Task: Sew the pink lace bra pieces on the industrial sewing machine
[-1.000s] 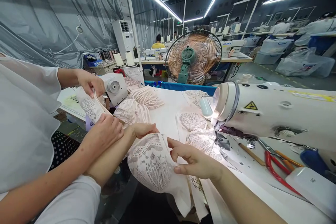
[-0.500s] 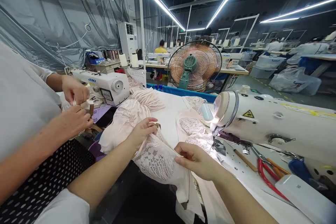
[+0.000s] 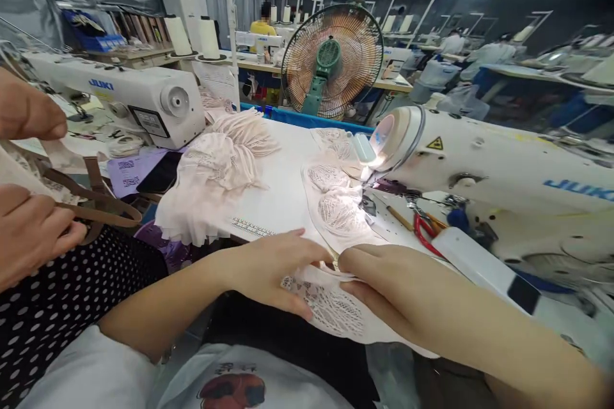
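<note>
A pale pink lace bra piece point(image 3: 330, 307) lies at the table's front edge, partly over my lap. My right hand point(image 3: 388, 281) pinches its upper edge between thumb and fingers. Beside it, my left hand point(image 3: 273, 268) has its fingers stretched out and apart, the thumb resting on the lace and a fingertip close to the right hand's pinch. More lace bra cups point(image 3: 330, 204) lie beneath the lit head of the sewing machine point(image 3: 432, 140). A heap of similar lace pieces point(image 3: 215, 172) sits left of my hands.
At left, a co-worker's hands point(image 3: 29, 230) hold lace and brown straps near another sewing machine point(image 3: 144, 99). Red-handled scissors point(image 3: 425, 236) and a white box-like object point(image 3: 474, 262) lie at right. A ruler strip point(image 3: 252, 227) marks the table. A large fan point(image 3: 330, 57) stands behind.
My hands have come closer together, lower and to the right, with the lace piece. My left fingers have spread from their grip. The view has tilted down.
</note>
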A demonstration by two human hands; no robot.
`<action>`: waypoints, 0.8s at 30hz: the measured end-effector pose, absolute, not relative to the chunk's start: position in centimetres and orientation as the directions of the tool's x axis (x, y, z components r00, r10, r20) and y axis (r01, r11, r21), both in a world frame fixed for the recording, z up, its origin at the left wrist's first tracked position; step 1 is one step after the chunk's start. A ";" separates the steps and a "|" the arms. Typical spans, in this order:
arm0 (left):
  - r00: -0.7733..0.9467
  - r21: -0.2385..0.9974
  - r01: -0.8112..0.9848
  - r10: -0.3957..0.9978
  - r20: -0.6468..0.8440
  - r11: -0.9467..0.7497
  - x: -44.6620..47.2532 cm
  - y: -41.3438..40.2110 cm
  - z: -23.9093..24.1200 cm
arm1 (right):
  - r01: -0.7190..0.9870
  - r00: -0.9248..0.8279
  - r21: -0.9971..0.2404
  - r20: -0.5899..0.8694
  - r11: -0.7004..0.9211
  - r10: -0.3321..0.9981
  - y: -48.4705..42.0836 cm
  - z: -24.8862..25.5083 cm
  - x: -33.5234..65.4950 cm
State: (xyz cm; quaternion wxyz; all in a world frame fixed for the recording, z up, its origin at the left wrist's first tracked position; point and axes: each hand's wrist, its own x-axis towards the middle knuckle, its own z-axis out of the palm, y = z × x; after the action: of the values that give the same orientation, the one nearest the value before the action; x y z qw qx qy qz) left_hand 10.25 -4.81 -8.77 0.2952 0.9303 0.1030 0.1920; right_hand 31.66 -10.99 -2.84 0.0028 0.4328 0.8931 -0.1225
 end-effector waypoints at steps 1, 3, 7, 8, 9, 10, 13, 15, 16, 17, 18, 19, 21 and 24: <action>0.914 0.589 0.075 0.292 0.282 -0.805 10.8 -5.0 -9.0 | 0.795 -0.603 -0.182 -0.131 0.579 0.787 -11.4 -2.5 31.7; 0.904 0.548 0.119 0.318 0.285 -0.828 11.4 -5.3 -9.1 | 0.839 -0.544 -0.128 -0.150 0.529 0.826 -12.1 -2.1 31.9; 0.877 0.412 0.204 0.352 0.326 -0.888 10.4 -5.0 -8.1 | 0.872 -0.482 -0.113 -0.034 0.475 0.876 -12.7 -1.6 32.8; 0.878 0.415 0.214 0.361 0.315 -0.884 9.9 -4.7 -7.6 | 0.874 -0.475 -0.124 -0.010 0.470 0.880 -12.7 -1.5 33.0; 0.882 0.438 0.219 0.369 0.293 -0.872 9.5 -4.3 -7.1 | 0.874 -0.471 -0.139 0.003 0.466 0.882 -12.7 -1.5 33.2; 0.889 0.473 0.217 0.374 0.266 -0.854 9.0 -3.9 -6.5 | 0.871 -0.470 -0.162 0.001 0.464 0.883 -12.6 -1.4 33.4; 0.916 0.596 0.166 0.347 0.202 -0.786 7.9 -2.5 -5.1 | 0.833 -0.506 -0.266 -0.013 0.485 0.862 -12.3 -0.9 33.7; 0.930 0.649 0.114 0.310 0.196 -0.752 7.4 -1.8 -4.4 | 0.809 -0.526 -0.316 -0.008 0.497 0.851 -12.1 -0.5 33.7; 0.937 0.664 0.097 0.293 0.191 -0.741 7.2 -1.6 -4.1 | 0.803 -0.528 -0.326 -0.002 0.498 0.850 -12.1 -0.3 33.7; 0.940 0.671 0.086 0.283 0.190 -0.737 7.0 -1.4 -3.9 | 0.802 -0.527 -0.328 0.004 0.499 0.850 -12.0 -0.2 33.7; 0.938 0.670 0.084 0.285 0.196 -0.738 6.9 -1.3 -3.7 | 0.804 -0.524 -0.328 0.006 0.497 0.852 -12.0 -0.1 33.7; 0.930 0.665 0.093 0.303 0.209 -0.741 6.8 -1.2 -3.5 | 0.808 -0.517 -0.325 0.011 0.492 0.856 -11.9 0.0 33.7; 0.889 0.662 0.134 0.384 0.248 -0.737 6.6 -1.1 -3.1 | 0.824 -0.489 -0.314 0.026 0.472 0.872 -11.5 0.2 33.7; 0.819 0.767 0.129 0.503 0.274 -0.628 6.3 -0.6 -2.5 | 0.841 -0.437 -0.319 0.075 0.437 0.896 -10.8 0.4 33.6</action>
State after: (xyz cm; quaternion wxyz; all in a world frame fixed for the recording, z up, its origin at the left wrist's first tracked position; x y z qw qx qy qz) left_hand 6.33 -0.63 -2.53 0.3909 0.8700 0.1818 0.2393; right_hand 33.56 -10.80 0.41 -0.1173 0.5175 0.8394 -0.1179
